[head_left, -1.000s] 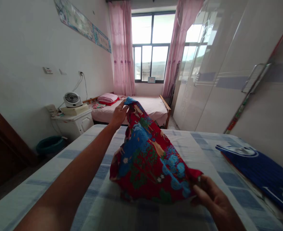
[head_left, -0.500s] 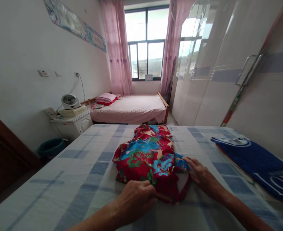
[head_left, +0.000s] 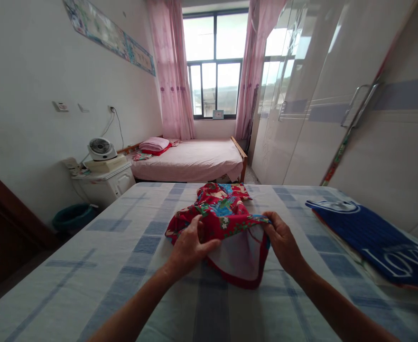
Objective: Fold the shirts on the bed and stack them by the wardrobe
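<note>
A red and blue patterned garment [head_left: 220,209] lies on the blue-and-white checked bedsheet [head_left: 130,266] in front of me. My left hand [head_left: 190,242] pinches its near left edge and my right hand [head_left: 280,240] grips its near right edge. Both hands hold that near part lifted and turned over toward the far side, so the pale lining with a red border [head_left: 242,259] shows between them.
A folded blue garment [head_left: 368,235] with white lettering lies on the bed's right side, next to a glossy white wardrobe [head_left: 337,123]. Beyond stand a pink bed [head_left: 194,161], a white bedside cabinet with a small fan [head_left: 102,149], and a green basin [head_left: 74,216] on the floor.
The garment was held up, then laid flat on the bed. Both hands have since taken its near edge and lifted it over, exposing the pale lining.
</note>
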`<control>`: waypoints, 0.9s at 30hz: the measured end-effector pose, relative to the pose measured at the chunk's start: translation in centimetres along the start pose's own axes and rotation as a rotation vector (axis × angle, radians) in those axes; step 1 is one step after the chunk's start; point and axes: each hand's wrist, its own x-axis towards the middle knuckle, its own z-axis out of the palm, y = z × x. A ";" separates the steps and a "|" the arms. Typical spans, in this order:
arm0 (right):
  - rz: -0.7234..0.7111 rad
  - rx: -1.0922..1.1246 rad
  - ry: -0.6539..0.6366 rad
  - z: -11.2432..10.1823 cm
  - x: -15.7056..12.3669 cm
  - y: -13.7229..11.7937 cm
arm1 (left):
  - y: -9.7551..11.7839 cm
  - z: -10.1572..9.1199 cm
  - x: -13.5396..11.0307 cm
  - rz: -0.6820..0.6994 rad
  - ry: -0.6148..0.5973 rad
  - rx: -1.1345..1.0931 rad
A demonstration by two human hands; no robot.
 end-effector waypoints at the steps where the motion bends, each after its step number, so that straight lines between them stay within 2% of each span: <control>1: -0.026 -0.001 0.016 0.1 -0.2 -0.6 | 0.0 0.5 -0.5 0.000 -0.045 0.076; 4: -0.111 -0.089 0.058 -0.2 -0.8 -1.3 | -0.8 1.8 -1.1 -0.005 -0.112 0.292; 6: -0.152 -0.163 0.093 -1.0 -1.1 -1.2 | -1.6 2.1 -0.6 -0.042 -0.076 0.348; 8: -0.161 -0.248 0.125 -1.7 -1.3 -0.7 | -2.4 2.1 0.3 -0.059 -0.017 0.292; 10: -0.139 -0.404 0.098 -2.1 -1.6 0.3 | -2.7 1.9 1.2 -0.064 0.051 0.050; 14: -0.062 -0.787 -0.144 -2.1 -2.3 3.5 | -1.4 1.3 1.4 -0.211 0.200 -0.675; 16: -0.029 -0.868 -0.207 -2.3 -2.5 4.8 | 0.0 0.1 0.3 -0.251 0.205 -0.855; 18: -0.024 -0.879 -0.163 -3.3 -2.5 5.2 | 1.2 -1.9 -1.6 -0.240 0.140 -0.884; 21: -0.083 -0.795 0.046 -6.2 -2.0 3.9 | 1.3 -6.0 -4.8 -0.221 -0.037 -0.661; 23: -0.121 -0.694 0.155 -8.1 -1.5 2.7 | 0.1 -8.4 -6.3 -0.178 -0.184 -0.289; 25: -0.096 -0.572 0.167 -9.2 -0.9 2.0 | -1.8 -9.9 -6.8 -0.123 -0.246 0.138; 27: -0.009 -0.428 0.121 -9.1 -0.1 2.1 | -3.3 -10.3 -6.4 -0.126 -0.226 0.475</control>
